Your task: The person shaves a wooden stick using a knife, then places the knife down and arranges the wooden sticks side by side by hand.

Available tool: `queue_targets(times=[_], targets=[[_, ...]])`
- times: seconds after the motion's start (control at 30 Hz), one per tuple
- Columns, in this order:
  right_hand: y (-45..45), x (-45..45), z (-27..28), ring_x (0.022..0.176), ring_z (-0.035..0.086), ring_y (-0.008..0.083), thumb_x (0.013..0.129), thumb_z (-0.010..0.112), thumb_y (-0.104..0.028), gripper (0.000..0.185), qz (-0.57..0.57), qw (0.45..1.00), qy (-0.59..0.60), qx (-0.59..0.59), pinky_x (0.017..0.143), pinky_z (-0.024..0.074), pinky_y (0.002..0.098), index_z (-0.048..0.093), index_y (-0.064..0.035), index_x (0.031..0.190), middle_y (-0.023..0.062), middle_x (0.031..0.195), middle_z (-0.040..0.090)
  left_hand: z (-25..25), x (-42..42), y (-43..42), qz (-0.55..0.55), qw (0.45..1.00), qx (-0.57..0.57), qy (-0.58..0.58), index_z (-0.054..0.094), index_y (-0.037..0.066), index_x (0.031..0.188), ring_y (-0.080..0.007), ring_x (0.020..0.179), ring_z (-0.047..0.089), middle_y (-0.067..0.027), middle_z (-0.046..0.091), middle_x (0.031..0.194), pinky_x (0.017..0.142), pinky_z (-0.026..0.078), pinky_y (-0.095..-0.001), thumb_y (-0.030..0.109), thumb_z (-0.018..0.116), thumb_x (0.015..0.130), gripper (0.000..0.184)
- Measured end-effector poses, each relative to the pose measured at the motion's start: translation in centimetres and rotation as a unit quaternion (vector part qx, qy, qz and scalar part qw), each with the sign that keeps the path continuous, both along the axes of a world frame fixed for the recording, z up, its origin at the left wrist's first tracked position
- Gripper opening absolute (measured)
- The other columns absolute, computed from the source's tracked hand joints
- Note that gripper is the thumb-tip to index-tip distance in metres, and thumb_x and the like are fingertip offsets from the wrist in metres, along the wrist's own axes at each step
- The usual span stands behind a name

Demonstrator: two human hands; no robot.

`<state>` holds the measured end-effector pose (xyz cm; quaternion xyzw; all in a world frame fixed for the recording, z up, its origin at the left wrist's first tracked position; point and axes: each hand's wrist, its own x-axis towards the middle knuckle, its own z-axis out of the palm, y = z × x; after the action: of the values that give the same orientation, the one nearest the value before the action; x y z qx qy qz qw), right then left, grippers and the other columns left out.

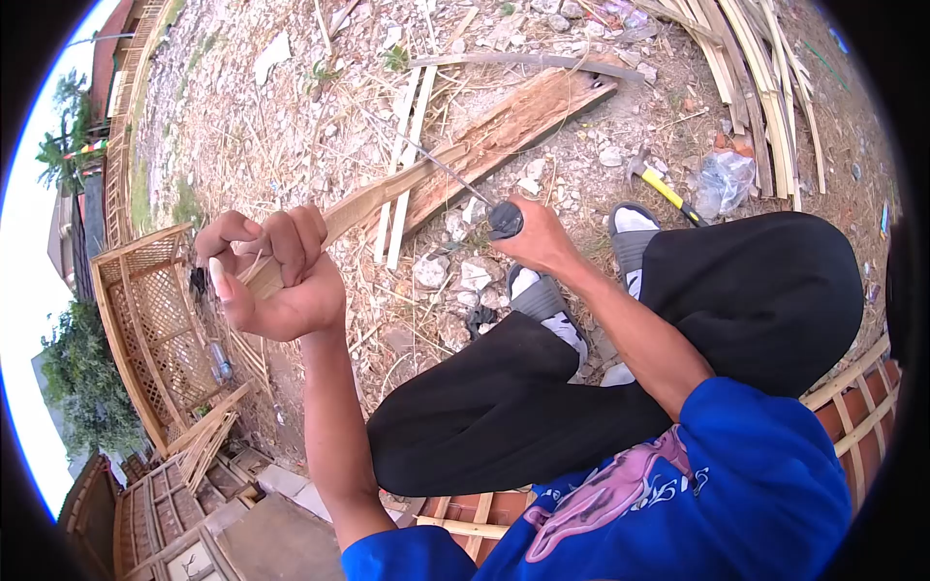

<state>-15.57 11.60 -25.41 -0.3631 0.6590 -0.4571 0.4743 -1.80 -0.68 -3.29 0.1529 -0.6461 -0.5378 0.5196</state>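
My left hand (281, 276) is closed around the near end of a flat wooden strip (373, 194). The strip's far end lies over a thick, rough wooden plank (528, 116) on the ground. In my right hand (542, 237) is the black handle of a long, thin-bladed tool (450, 174), which looks like a knife seen nearly edge-on. Its blade crosses the strip close to the plank; whether they touch I cannot tell. Two narrow pale slats (412, 165) lie beside the plank, passing under the strip.
A hammer (668, 194) with a yellow and black handle lies by my right foot, near a clear plastic bag (725, 184). Long wooden strips (765, 97) are piled at the upper right. A lattice panel (155, 320) stands at the left. Stones and wood shavings litter the ground.
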Motion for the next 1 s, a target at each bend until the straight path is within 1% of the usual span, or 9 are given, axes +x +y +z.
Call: queue_targets(times=[0.13,0.23,0.27,0.47,0.67,0.77,0.8,0.87,1.0], targets=[[-2.5,0.0,5.7,0.081,0.069,0.0349,0.069,0.074,-0.016,0.031,0.055,0.995,0.0,-0.08,0.074,0.053,0.041,0.065,-0.0044,0.097,0.0175,0.084,0.07,0.4,0.7,-0.6,-0.035,0.999,-0.007,-0.025,0.049,0.01,0.09,-0.0075,0.042,0.016,0.0045,0.024,0.046,0.048,0.019,-0.0288,0.045,0.043,0.094,0.036],[-2.6,1.0,9.8,0.069,0.063,0.0238,0.067,0.075,-0.014,0.03,0.056,0.987,-0.032,-0.144,0.068,0.0492,0.0381,0.063,-0.0032,0.093,0.0104,0.074,0.064,0.3,1.0,-0.5,-0.044,0.999,0.0,-0.025,0.048,0.01,0.088,-0.0077,0.043,0.017,0.0044,0.025,0.046,0.049,0.019,-0.0294,0.044,0.044,0.093,0.034],[-2.4,1.1,10.4,0.069,0.064,0.0242,0.067,0.075,-0.013,0.03,0.055,0.987,-0.045,-0.144,0.067,0.0491,0.038,0.063,-0.0031,0.093,0.0106,0.074,0.064,0.4,0.9,-0.1,-0.042,0.999,-0.001,-0.028,0.047,0.01,0.087,-0.0077,0.043,0.017,0.0044,0.024,0.046,0.049,0.019,-0.0295,0.044,0.044,0.093,0.035],[-1.6,1.2,9.8,0.069,0.064,0.0295,0.068,0.074,-0.013,0.03,0.067,0.987,-0.058,-0.134,0.067,0.0495,0.0383,0.062,-0.0032,0.093,0.0137,0.076,0.065,-0.1,1.5,0.4,-0.058,0.998,0.004,-0.027,0.045,0.006,0.086,-0.007,0.043,0.02,0.0045,0.026,0.049,0.05,0.021,-0.0291,0.048,0.048,0.091,0.042],[-1.4,0.2,13.1,0.069,0.065,0.0293,0.067,0.074,-0.013,0.031,0.07,0.988,-0.024,-0.138,0.068,0.0506,0.0381,0.063,-0.0032,0.093,0.0139,0.077,0.066,0.0,0.0,1.8,-0.063,0.996,-0.019,-0.057,0.045,0.008,0.085,-0.0071,0.043,0.018,0.0051,0.025,0.048,0.049,0.02,-0.029,0.045,0.046,0.091,0.037],[-1.8,0.2,10.7,0.072,0.066,0.0301,0.067,0.074,-0.014,0.032,0.057,0.987,-0.02,-0.15,0.069,0.0509,0.0388,0.063,-0.0034,0.095,0.0147,0.08,0.067,0.0,-0.6,2.4,-0.075,0.994,-0.022,-0.07,0.046,0.008,0.085,-0.0069,0.043,0.019,0.0052,0.025,0.047,0.048,0.019,-0.0284,0.046,0.046,0.091,0.038],[-2.1,-0.7,9.3,0.074,0.066,0.0308,0.067,0.075,-0.016,0.033,0.086,0.992,0.001,-0.091,0.07,0.0513,0.0397,0.064,-0.0033,0.095,0.015,0.083,0.068,-0.1,-0.2,2.1,-0.07,0.995,-0.023,-0.064,0.046,0.009,0.085,-0.0068,0.043,0.019,0.0051,0.025,0.047,0.047,0.018,-0.0283,0.047,0.045,0.092,0.039],[-1.6,-1.4,4.7,0.079,0.068,0.0295,0.068,0.075,-0.019,0.034,0.073,0.996,-0.004,-0.057,0.075,0.0524,0.039,0.066,-0.0045,0.097,0.0146,0.083,0.069,-0.2,0.2,1.7,-0.071,0.996,-0.026,-0.051,0.046,0.009,0.086,-0.0067,0.043,0.019,0.0048,0.026,0.047,0.047,0.017,-0.0285,0.047,0.045,0.092,0.039],[-1.7,-0.3,4.4,0.079,0.069,0.0302,0.069,0.075,-0.019,0.032,0.039,0.996,0.013,-0.079,0.075,0.0531,0.0384,0.067,-0.0049,0.097,0.0156,0.085,0.07,0.0,0.2,0.8,-0.07,0.997,-0.009,-0.033,0.045,0.008,0.083,-0.007,0.042,0.02,0.0049,0.027,0.048,0.047,0.019,-0.0282,0.047,0.048,0.092,0.04]])
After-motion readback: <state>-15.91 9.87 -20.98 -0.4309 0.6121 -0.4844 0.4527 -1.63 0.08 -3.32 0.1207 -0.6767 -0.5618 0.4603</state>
